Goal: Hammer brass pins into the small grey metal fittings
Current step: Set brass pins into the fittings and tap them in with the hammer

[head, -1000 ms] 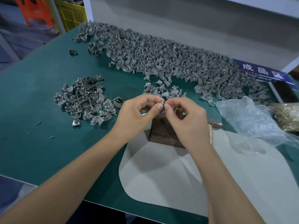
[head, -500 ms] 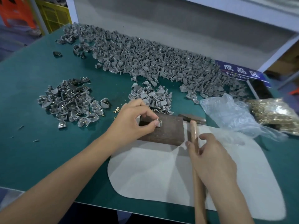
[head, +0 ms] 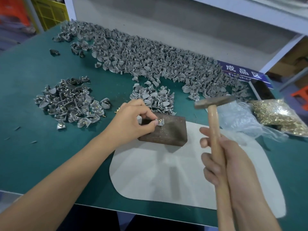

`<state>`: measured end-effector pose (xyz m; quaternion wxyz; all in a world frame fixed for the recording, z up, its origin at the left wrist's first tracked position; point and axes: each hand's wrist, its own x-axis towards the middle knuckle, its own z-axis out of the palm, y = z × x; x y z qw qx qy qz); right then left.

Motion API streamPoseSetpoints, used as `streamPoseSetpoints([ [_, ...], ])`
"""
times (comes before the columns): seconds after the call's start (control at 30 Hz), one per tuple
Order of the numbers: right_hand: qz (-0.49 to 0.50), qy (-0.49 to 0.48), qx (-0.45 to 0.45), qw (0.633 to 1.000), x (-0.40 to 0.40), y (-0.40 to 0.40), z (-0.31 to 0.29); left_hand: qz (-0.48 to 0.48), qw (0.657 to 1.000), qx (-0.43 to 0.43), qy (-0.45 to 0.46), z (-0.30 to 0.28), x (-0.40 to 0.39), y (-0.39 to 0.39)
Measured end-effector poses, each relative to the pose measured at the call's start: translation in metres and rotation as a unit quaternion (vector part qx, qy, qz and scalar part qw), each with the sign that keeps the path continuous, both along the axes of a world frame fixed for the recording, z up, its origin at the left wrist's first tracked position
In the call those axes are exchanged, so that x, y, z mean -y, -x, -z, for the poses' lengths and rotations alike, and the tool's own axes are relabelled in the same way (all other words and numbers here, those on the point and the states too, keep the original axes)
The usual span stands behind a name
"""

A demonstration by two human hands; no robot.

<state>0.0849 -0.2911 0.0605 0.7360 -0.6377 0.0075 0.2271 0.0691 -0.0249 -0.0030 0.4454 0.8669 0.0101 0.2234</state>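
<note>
Surface: a green bench top (head: 33,155) with a pale grey mat (head: 166,177) laid on its near part; a dark rusty block (head: 168,132) sits on the mat's far edge.
Room: a white shelf frame (head: 281,52) and grey back panel rise behind the bench; a blue sign (head: 241,72) with white characters lies at the far right.
Left hand: the left hand (head: 133,120) pinches a small grey fitting (head: 160,122) with a brass pin in it, pressed on the block's top.
Right hand: the right hand (head: 223,160) is clenched round the wooden handle of a hammer (head: 215,104), head raised above the bench, right of the block.
Stock: a long heap of bare fittings (head: 158,64) along the back, a small cluster (head: 155,97) just behind the block, and a pile with pins fitted (head: 70,104) at left.
Pins: a bag of brass pins (head: 280,117) at right, beside crumpled clear plastic (head: 238,119).
Hard to make out: the hammer head is blurred (so is part of the handle); the sign's lower lettering is half covered by fittings; the bag's right end is cut off.
</note>
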Motion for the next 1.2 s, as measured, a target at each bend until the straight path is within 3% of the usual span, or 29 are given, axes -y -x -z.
streamPoseSetpoints([
  [0.07, -0.070, -0.056, -0.038, 0.995, -0.004, 0.010, -0.009, -0.001, 1.000, -0.005, -0.014, -0.001, -0.001, 0.001],
  [0.2, -0.143, 0.074, 0.015, 0.987, -0.017, 0.024, -0.014, -0.014, 0.999, -0.006, -0.044, -0.004, -0.001, 0.002],
  [0.33, -0.142, 0.119, 0.058, 0.981, -0.028, 0.027, -0.015, -0.004, 1.000, -0.006, -0.029, -0.003, -0.002, 0.001],
  [0.57, -0.129, 0.086, 0.109, 0.982, -0.033, 0.029, -0.016, 0.002, 1.000, -0.004, -0.018, -0.004, -0.002, 0.002],
  [0.73, -0.144, 0.131, 0.109, 0.975, -0.034, 0.030, -0.002, 0.001, 1.000, -0.016, -0.015, -0.006, -0.002, 0.001],
  [0.9, -0.116, 0.138, 0.197, 0.964, -0.029, 0.033, -0.005, -0.009, 0.999, -0.030, -0.016, -0.006, -0.002, 0.001],
  [1.1, -0.152, 0.165, 0.156, 0.962, -0.030, 0.031, -0.004, -0.009, 0.999, -0.034, -0.012, -0.005, -0.004, 0.001],
  [1.2, -0.131, 0.148, 0.202, 0.959, -0.028, 0.033, -0.012, -0.017, 0.999, -0.036, -0.020, -0.006, -0.003, 0.001],
])
